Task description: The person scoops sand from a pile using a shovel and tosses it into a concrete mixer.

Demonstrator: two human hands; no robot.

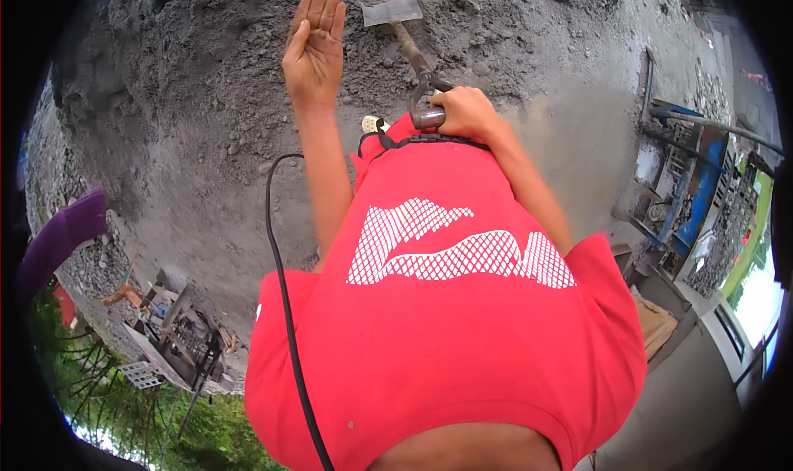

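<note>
My right hand (465, 112) is closed around the D-shaped grip of a shovel (410, 48), close to the waist of my red shirt. The shovel's shaft runs away from me, and its flat metal blade (393, 11) lies against loose grey sand (248, 41). My left hand (315, 54) is raised to the left of the shovel, palm toward me. Its fingers are stretched out and it holds nothing. Part of a pale, perforated shoe (372, 124) shows below the shovel grip.
A dark cable (277, 223) hangs down on my left. Farther left are a purple sheet (66, 235) and a pile of metal and wood scraps (178, 330). Blue-and-rusty metal frames (694, 182) stand on the right, beside a grey wall (673, 413).
</note>
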